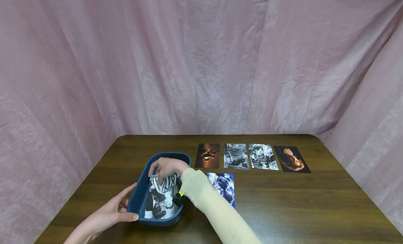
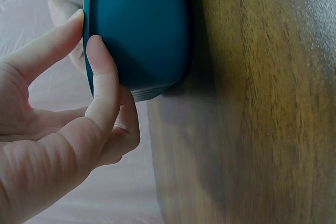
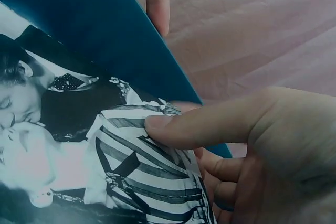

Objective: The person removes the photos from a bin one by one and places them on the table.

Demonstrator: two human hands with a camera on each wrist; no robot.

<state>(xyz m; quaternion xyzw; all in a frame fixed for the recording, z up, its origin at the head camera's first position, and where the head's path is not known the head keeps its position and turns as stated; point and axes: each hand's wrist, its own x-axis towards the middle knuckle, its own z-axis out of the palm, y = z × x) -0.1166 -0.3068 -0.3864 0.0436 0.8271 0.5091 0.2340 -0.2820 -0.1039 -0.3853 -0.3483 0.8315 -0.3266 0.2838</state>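
Note:
A deep blue plastic box [image 1: 137,198] stands on the left part of the wooden table. My left hand [image 1: 108,212] grips its near left corner, thumb on the rim and fingers against the outer wall [image 2: 142,30]. Over the inside of the box reaches my right hand [image 1: 168,166]. It pinches the far edge of a black-and-white photo card [image 1: 167,203], which shows a couple and a striped garment. In the right wrist view the thumb [image 3: 173,128] lies on the striped part of the card, with the other fingers behind it.
Along the back lie a dark orange photo [image 1: 207,156], two grey ones [image 1: 236,156] [image 1: 263,156] and a dark one with a glowing figure [image 1: 292,160]. A blue-toned photo [image 1: 226,188] lies partly under the right sleeve [image 1: 207,198]. Pink curtains [image 1: 201,62] surround the wooden table [image 1: 315,205].

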